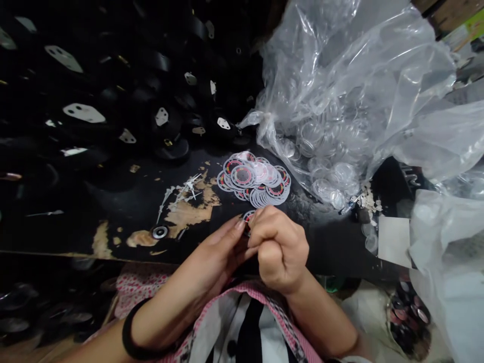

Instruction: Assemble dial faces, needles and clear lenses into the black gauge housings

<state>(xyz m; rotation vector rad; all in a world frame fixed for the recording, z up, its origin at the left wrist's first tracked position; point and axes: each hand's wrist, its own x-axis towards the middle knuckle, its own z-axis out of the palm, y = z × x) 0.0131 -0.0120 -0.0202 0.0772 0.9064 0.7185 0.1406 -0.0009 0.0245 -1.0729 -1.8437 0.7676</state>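
Observation:
A round printed dial (pixel 248 217), grey-rimmed with red and black markings, shows between my two hands near the table's front edge. My left hand (pixel 226 243) is closed on it, thumb along its left side. Curled into a fist, my right hand (pixel 282 247) presses against the dial's right side and covers much of it; whatever its fingers pinch is hidden. Just beyond the hands lies a loose pile of similar dials (pixel 257 179). Thin white pointers (pixel 185 192) are heaped to the left, and a small dark round part with a silver ring (pixel 159 232) sits below them.
Many black housings with pale metal plates (pixel 83 113) crowd the back left. A big clear plastic bag (pixel 340 101) of transparent discs stands at the back right. Small metal pieces (pixel 368 199) and a white card (pixel 394 240) lie on the right of the worn black table (pixel 128 199).

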